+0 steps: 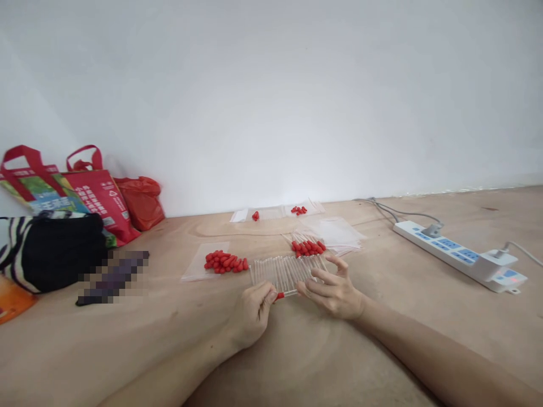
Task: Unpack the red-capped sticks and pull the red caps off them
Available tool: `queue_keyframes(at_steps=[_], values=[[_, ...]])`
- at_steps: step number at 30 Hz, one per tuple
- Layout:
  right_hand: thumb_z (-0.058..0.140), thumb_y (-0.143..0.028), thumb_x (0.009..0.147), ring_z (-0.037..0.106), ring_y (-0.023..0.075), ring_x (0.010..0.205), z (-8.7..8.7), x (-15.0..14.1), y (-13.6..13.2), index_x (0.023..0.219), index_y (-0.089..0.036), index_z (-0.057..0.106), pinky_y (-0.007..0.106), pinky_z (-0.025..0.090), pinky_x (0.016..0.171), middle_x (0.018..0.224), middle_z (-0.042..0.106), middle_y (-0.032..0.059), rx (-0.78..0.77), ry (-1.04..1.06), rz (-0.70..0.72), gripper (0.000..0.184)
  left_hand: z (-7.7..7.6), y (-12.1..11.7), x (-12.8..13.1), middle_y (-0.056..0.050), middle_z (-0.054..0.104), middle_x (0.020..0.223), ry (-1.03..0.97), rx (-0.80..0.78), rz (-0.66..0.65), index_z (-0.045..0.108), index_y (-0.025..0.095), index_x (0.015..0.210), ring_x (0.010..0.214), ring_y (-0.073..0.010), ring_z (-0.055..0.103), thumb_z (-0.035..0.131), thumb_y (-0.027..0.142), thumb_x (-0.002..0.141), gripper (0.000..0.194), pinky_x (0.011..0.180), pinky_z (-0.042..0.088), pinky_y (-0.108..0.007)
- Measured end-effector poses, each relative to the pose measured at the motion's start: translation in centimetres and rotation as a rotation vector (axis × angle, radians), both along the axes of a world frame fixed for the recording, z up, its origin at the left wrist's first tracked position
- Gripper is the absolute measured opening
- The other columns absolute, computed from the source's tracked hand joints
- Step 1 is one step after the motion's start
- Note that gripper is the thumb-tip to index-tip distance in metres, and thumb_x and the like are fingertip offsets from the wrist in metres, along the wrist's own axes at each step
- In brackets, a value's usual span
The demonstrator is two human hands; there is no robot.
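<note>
My left hand (255, 308) is closed, with thumb and forefinger pinching a red rubber bulb (279, 295). A thin clear dropper tube (291, 293) runs from that bulb to my right hand (333, 291), whose thumb and forefinger grip it while the other fingers are spread. Just beyond both hands lies a row of clear tubes (280, 271), side by side. A pile of loose red bulbs (223, 262) sits to the left of the row on a clear plastic bag (193, 270). Behind the row, droppers with red bulbs fitted (308, 247) lie bunched together.
Flat plastic bags (339, 230) are stacked behind the fitted droppers. Near the wall lie more bagged red bulbs (299, 210). A white power strip (445, 249) with cables stands at right. Red shopping bags (102, 195), a black cloth bag (55, 246) and a blurred dark object (114, 278) occupy the left.
</note>
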State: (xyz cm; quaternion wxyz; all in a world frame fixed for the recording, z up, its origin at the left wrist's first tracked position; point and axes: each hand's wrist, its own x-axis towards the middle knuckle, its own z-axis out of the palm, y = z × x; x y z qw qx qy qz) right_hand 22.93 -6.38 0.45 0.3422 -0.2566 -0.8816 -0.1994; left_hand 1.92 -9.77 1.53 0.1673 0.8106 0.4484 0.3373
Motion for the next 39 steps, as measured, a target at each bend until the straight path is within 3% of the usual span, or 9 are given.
queue_keyframes(at_steps=[5,7,11,16,20,25,28,35,39], values=[[0.043,-0.026,0.085,0.056,0.0117,0.077,0.5,1.7,1.1,0.082,-0.035,0.063,0.039,0.018,0.089,0.07,0.065,-0.0069,-0.115,0.148,-0.252,0.022,0.8,1.4,-1.6,0.006,0.032,0.046,-0.457,-0.435,0.191,0.034,0.019,0.056,0.04,-0.0081,0.033,0.03,0.054,0.077,0.041,0.041,0.027,-0.021],[0.043,-0.028,0.085,0.055,0.0124,0.073,1.0,1.9,1.5,0.083,-0.031,0.064,0.04,0.016,0.088,0.069,0.066,-0.0041,-0.142,0.263,-0.383,0.021,1.8,2.0,-2.6,0.005,0.039,0.049,-0.521,-0.396,0.27,0.04,0.018,0.06,0.042,-0.0081,0.037,0.036,0.056,0.074,0.04,0.042,0.031,-0.021],[0.045,-0.027,0.082,0.054,0.0132,0.071,1.2,1.2,1.8,0.083,-0.028,0.065,0.035,0.018,0.082,0.073,0.068,-0.0002,-0.285,0.281,-0.477,0.021,3.3,3.0,-4.3,-0.001,0.058,0.069,-0.419,-0.099,0.308,0.055,0.016,0.074,0.065,-0.0127,0.055,0.05,0.047,0.07,0.032,0.063,0.045,-0.026],[0.042,-0.02,0.077,0.055,0.0148,0.075,0.6,0.5,1.6,0.085,-0.025,0.065,0.03,0.021,0.069,0.078,0.067,0.0015,-0.365,0.199,-0.581,0.024,2.8,4.6,-6.4,-0.007,0.061,0.09,-0.513,-0.044,0.439,0.058,0.013,0.086,0.072,-0.0151,0.061,0.056,0.037,0.065,0.033,0.07,0.05,-0.03],[0.042,-0.019,0.077,0.055,0.0155,0.079,0.3,0.3,1.7,0.087,-0.024,0.063,0.03,0.02,0.067,0.079,0.066,0.0024,-0.381,0.143,-0.571,0.024,2.6,5.3,-6.9,-0.009,0.058,0.098,-0.303,0.082,0.471,0.057,0.013,0.092,0.073,-0.0145,0.061,0.051,0.031,0.069,0.029,0.069,0.05,-0.029],[0.043,-0.02,0.078,0.054,0.017,0.081,0.2,-0.2,1.4,0.086,-0.023,0.062,0.03,0.021,0.066,0.079,0.065,0.0036,-0.389,0.089,-0.56,0.021,2.9,5.3,-5.6,-0.004,0.063,0.083,0.31,0.23,0.48,0.058,0.019,0.085,0.082,-0.0197,0.057,0.048,0.024,0.073,0.017,0.072,0.041,-0.033],[0.042,-0.027,0.08,0.053,0.0183,0.082,0.3,-0.4,1.2,0.086,-0.022,0.062,0.031,0.022,0.068,0.083,0.064,0.0055,-0.401,0.071,-0.558,0.022,2.6,5.5,-5.0,-0.003,0.064,0.082,0.527,0.233,0.48,0.058,0.021,0.079,0.084,-0.0218,0.056,0.047,0.025,0.074,0.013,0.073,0.036,-0.035],[0.04,-0.044,0.082,0.053,0.0203,0.085,0.4,-0.5,1.0,0.087,-0.023,0.063,0.033,0.022,0.07,0.085,0.065,0.0049,-0.435,0.106,-0.512,0.031,2.4,5.9,-4.6,-0.004,0.062,0.084,0.521,0.276,0.527,0.06,0.022,0.078,0.086,-0.0229,0.052,0.049,0.036,0.074,0.018,0.072,0.032,-0.036],[0.038,-0.041,0.084,0.055,0.018,0.082,0.7,0.2,1.5,0.083,-0.024,0.064,0.032,0.022,0.069,0.085,0.066,0.0037,-0.44,0.203,-0.539,0.031,3.2,7.0,-2.0,-0.003,0.061,0.087,0.444,0.283,0.445,0.06,0.022,0.076,0.09,-0.0227,0.051,0.051,0.033,0.072,0.015,0.077,0.033,-0.037]])
